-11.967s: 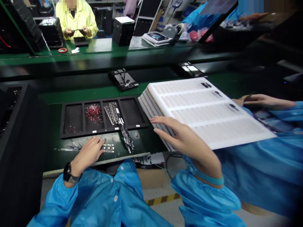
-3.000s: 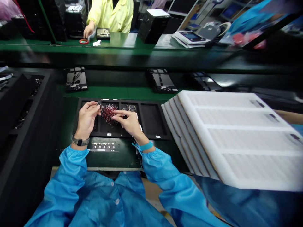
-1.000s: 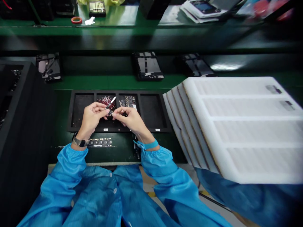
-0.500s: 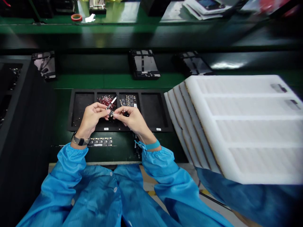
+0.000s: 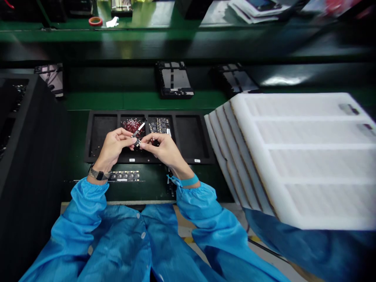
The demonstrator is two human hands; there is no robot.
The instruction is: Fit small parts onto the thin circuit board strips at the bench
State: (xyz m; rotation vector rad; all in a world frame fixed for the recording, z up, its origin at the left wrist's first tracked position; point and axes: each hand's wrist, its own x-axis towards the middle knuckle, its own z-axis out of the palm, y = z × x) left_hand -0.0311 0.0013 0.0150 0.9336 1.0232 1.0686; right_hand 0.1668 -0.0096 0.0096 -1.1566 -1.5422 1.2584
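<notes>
My left hand pinches a small circuit board with a narrow flex strip sticking up from it, dark with a pale stretch. From the other side my right hand has thumb and forefinger closed at the board's edge; whether a tiny part lies between them is too small to see. Both hands hover over a black compartment tray. Behind them, one compartment holds a heap of tiny red and silver parts, and the one beside it holds rows of small circuit boards.
A strip of circuit boards lies in front of the tray. White foam trays are stacked at the right, a tall black foam stack at the left. Black device units stand behind, below a shelf with a tape roll.
Both hands stay almost in place, with the board turned or shifted very slightly between the fingers. The background units sit a little further left in the view.
</notes>
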